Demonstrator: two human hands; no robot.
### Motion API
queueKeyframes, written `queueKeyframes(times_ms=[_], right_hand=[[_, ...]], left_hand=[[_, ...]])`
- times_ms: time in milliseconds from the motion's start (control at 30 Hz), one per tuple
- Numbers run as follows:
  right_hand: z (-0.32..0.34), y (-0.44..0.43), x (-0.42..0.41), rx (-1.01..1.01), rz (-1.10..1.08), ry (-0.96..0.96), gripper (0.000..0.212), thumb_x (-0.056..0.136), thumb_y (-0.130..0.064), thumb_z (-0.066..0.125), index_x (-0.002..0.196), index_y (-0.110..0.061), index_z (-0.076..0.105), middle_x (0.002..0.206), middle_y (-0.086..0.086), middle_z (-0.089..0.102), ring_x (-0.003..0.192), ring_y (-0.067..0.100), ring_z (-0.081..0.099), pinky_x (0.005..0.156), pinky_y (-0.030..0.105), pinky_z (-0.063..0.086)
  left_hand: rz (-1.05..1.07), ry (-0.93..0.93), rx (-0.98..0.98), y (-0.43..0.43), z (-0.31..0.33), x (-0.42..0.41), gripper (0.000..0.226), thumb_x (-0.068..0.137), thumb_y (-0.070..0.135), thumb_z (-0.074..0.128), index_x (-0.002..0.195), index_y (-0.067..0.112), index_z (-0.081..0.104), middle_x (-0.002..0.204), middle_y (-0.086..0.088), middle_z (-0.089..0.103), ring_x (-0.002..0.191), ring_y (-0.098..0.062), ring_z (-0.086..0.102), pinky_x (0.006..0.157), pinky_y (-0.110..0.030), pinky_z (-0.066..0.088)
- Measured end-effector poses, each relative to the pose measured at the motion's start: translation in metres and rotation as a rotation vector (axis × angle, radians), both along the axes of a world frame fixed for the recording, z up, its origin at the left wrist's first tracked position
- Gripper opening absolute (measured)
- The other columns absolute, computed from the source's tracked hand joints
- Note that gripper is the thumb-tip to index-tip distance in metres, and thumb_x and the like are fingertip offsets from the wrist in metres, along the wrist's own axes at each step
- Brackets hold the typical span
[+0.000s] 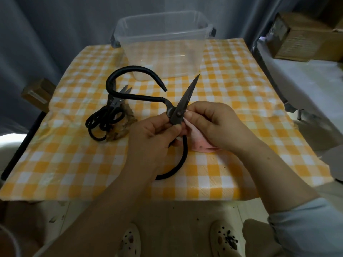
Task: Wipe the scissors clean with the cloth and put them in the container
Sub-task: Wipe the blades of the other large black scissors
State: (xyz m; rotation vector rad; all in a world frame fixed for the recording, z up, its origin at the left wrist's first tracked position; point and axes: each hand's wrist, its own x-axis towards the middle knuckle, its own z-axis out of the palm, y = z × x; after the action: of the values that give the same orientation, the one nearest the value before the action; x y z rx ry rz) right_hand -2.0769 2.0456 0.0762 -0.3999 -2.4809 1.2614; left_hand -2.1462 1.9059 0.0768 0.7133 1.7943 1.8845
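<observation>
Yellow-and-white checks cover the tabletop (241, 112). Over its middle, the person holds a big pair of dark scissors (182, 101), closed blades pointing up toward the far edge. One black looped handle arches toward the far edge and the other curves down to the near edge. The left hand (150, 134) has its fingers curled round the scissors just below the pivot. The right hand (213, 125) pinches a pink cloth (200, 145) against the blades beside the pivot. A clear plastic container (163, 47) stands at the middle of the far edge. Toward the left edge, a pile of smaller scissors (109, 114) lies on a brown wad (128, 125).
</observation>
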Motion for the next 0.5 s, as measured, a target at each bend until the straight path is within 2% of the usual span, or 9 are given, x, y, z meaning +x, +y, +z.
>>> queueKeyframes(times_ms=[100,200,367,433,500], right_hand=[[-0.002,0.004,-0.002,0.234,0.061,-0.026,0.031,0.095,-0.034,0.044,0.09,-0.012,0.065,0.078,0.003,0.068,0.077,0.019,0.06,0.078,0.034,0.044],[-0.002,0.011,-0.001,0.334,0.09,-0.032,0.034,0.091,-0.036,0.038,0.091,-0.017,0.066,0.07,-0.01,0.06,0.073,0.006,0.051,0.083,0.031,0.032],[-0.004,0.023,0.004,0.331,0.102,-0.045,0.027,0.094,-0.035,0.039,0.079,-0.028,0.06,0.073,-0.004,0.067,0.08,0.018,0.061,0.087,0.046,0.043],[-0.004,0.023,0.004,0.276,0.092,-0.029,0.024,0.094,-0.033,0.041,0.079,-0.03,0.06,0.074,-0.003,0.067,0.08,0.017,0.062,0.082,0.04,0.045],[-0.005,0.018,0.002,0.246,0.078,-0.007,0.025,0.093,-0.033,0.041,0.08,-0.028,0.061,0.074,-0.002,0.066,0.076,0.011,0.059,0.076,0.026,0.042]], left_hand=[[0.041,-0.054,0.046,0.001,0.001,0.002,0.024,0.083,-0.009,0.06,0.09,0.011,0.071,0.069,0.0,0.073,0.068,-0.009,0.07,0.058,-0.015,0.051],[0.049,-0.046,0.07,0.001,0.002,0.003,0.023,0.082,-0.01,0.061,0.089,0.009,0.072,0.068,-0.003,0.073,0.069,-0.012,0.07,0.057,-0.015,0.05],[0.083,-0.033,0.069,0.0,0.002,-0.001,0.026,0.083,-0.008,0.061,0.087,0.015,0.071,0.068,-0.001,0.072,0.072,-0.017,0.069,0.057,-0.019,0.051],[0.08,-0.029,0.056,-0.001,0.002,-0.004,0.027,0.084,-0.006,0.061,0.089,0.018,0.071,0.07,-0.001,0.073,0.076,-0.017,0.07,0.059,-0.018,0.051],[0.066,-0.037,0.038,-0.001,0.002,-0.003,0.026,0.084,-0.005,0.061,0.091,0.018,0.071,0.071,0.0,0.073,0.075,-0.014,0.07,0.059,-0.018,0.051]])
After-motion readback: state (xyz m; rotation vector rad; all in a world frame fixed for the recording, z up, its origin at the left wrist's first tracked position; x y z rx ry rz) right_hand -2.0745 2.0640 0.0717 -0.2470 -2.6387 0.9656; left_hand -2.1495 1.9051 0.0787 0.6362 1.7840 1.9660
